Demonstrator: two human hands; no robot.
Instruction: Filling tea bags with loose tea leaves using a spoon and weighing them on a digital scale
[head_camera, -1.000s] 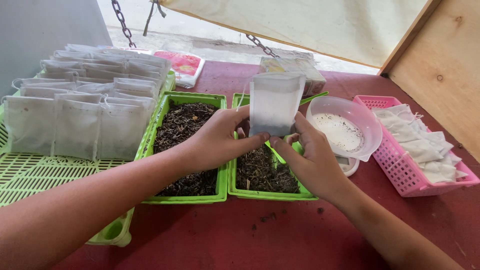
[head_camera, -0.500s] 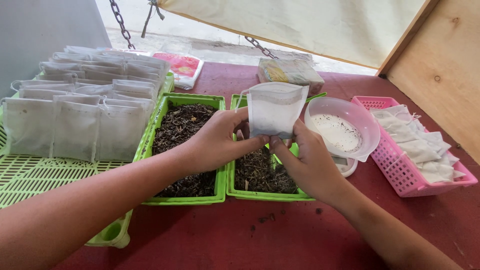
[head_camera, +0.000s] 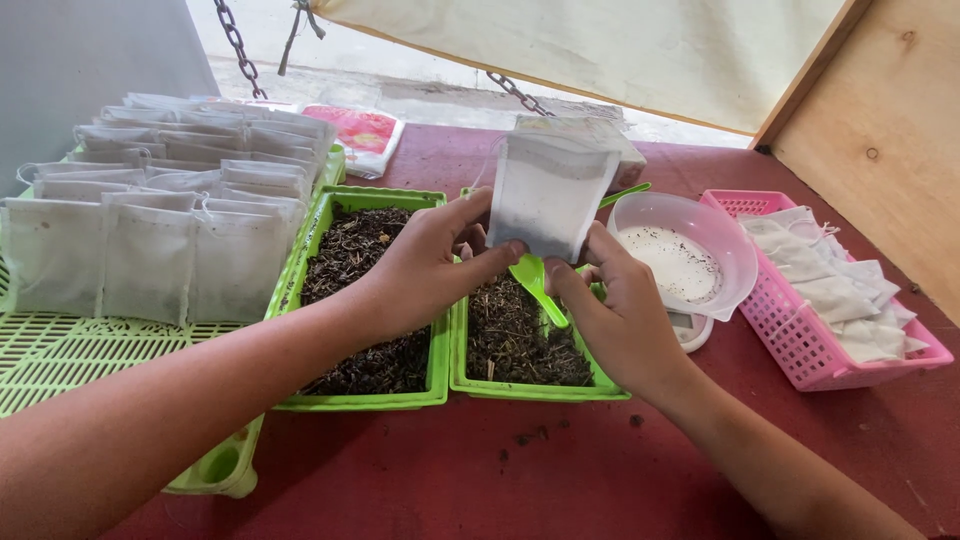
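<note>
Both arms are bare from the forearms down, with no sleeves showing. The left hand (head_camera: 425, 270) and right hand (head_camera: 620, 320) wear no gloves, rings, watch or bracelet. The fingernails are short and unpainted.

Small white mesh filter pouch (head_camera: 548, 195) – held upright, mouth open at the top, dark bits showing near its bottom, hanging above the green plastic scoop (head_camera: 535, 282) lying in the tray.

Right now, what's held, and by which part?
Both hands, left hand and right hand, pinch a white mesh bag by its bottom edge, upright above the green trays.
</note>
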